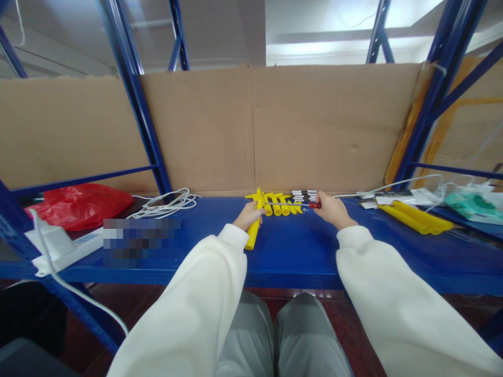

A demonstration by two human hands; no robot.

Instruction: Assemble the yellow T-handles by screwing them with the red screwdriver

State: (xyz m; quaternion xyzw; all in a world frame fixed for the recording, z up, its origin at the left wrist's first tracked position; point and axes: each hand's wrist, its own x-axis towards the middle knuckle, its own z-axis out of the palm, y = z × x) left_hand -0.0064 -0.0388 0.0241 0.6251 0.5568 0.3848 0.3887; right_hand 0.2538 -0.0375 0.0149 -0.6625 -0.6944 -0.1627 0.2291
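Note:
My left hand [247, 215] is closed around a yellow tube [252, 237] that has a cross-shaped yellow top. In my right hand [333, 210] is a screwdriver [315, 205], gripped by its red handle. Its thin metal shaft points left and reaches the upper part of the tube; whether the tip sits on a screw is too small to tell. Just behind the shaft, several yellow tube pieces [277, 208] lie in a row on the blue shelf [294, 256]. Small black-and-white striped items [303, 195] lie beside them, near my right hand.
Cardboard [204, 131] closes off the back. On the left are a red plastic bag [86, 205], a coiled white cable [173, 204] and a white power strip [84, 242]. Longer yellow tubes [416, 217] and a green-and-white packet [473, 203] lie at right. Blue uprights [139, 99] flank the shelf.

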